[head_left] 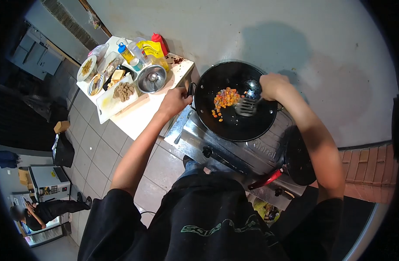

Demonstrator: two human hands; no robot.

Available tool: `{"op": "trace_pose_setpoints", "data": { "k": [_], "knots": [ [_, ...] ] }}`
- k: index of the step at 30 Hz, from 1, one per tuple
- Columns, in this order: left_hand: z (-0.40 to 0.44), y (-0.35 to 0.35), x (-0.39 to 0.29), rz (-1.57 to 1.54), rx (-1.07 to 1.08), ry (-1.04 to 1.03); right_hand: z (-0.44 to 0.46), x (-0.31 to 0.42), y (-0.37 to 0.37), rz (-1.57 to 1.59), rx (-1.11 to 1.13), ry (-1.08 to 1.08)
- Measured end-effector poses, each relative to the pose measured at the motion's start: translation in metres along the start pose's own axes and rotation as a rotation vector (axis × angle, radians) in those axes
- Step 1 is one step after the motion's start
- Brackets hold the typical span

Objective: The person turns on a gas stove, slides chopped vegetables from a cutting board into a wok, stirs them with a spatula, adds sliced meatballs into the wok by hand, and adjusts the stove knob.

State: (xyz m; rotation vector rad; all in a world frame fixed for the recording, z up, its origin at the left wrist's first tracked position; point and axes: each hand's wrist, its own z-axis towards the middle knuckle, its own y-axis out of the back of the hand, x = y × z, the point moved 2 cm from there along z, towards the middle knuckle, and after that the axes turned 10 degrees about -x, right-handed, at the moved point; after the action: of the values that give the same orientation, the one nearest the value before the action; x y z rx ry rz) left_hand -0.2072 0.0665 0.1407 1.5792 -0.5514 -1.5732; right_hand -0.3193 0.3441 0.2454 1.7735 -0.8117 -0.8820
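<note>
A large black wok (234,128) sits on the gas stove (221,150). My left hand (174,102) is closed around the wok's left side handle. Over the wok's right side, my right hand (275,86) grips a slotted metal spatula (246,107), its head down in the pan. Diced orange and yellow vegetables (228,98), with some paler bits, lie in the wok just left of the spatula head. The spatula's handle is mostly hidden by my fingers.
Left, a white table (132,124) bears a metal bowl (151,79), a cutting board (117,103) with brown meat pieces, bottles and plates. A black frying pan (300,163) with a red handle is on the stove's right. Another person (47,213) stands far left.
</note>
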Motion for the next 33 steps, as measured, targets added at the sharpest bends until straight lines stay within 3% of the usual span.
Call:
{"op": "trace_pose_setpoints", "data": {
  "k": [2,5,10,14,17,21,31,33],
  "knots": [
    [0.001,-0.001,-0.001,0.003,0.014,0.029,-0.004,-0.001,0.008,-0.046,0.021,-0.031],
    [0.0,-0.002,-0.001,-0.006,0.017,0.042,0.01,0.001,-0.012,-0.115,-0.178,-0.104],
    [0.002,0.002,-0.001,-0.004,0.013,0.0,0.011,0.003,-0.007,0.108,-0.175,0.148],
    [0.002,0.002,-0.003,0.009,0.013,0.0,0.003,-0.009,0.008,0.039,-0.407,0.166],
    [0.004,-0.001,0.001,0.022,0.01,-0.001,0.015,-0.01,-0.029,-0.066,-0.566,0.139],
    [0.002,0.003,-0.004,0.024,0.014,0.005,-0.011,0.005,-0.047,0.186,-0.447,0.214],
    [0.005,0.0,-0.001,0.007,0.015,0.007,-0.002,0.004,-0.033,0.026,-0.635,0.204],
    [0.004,0.002,-0.001,-0.015,0.011,-0.015,-0.013,0.005,-0.032,0.103,-0.616,0.468]
  ]
}}
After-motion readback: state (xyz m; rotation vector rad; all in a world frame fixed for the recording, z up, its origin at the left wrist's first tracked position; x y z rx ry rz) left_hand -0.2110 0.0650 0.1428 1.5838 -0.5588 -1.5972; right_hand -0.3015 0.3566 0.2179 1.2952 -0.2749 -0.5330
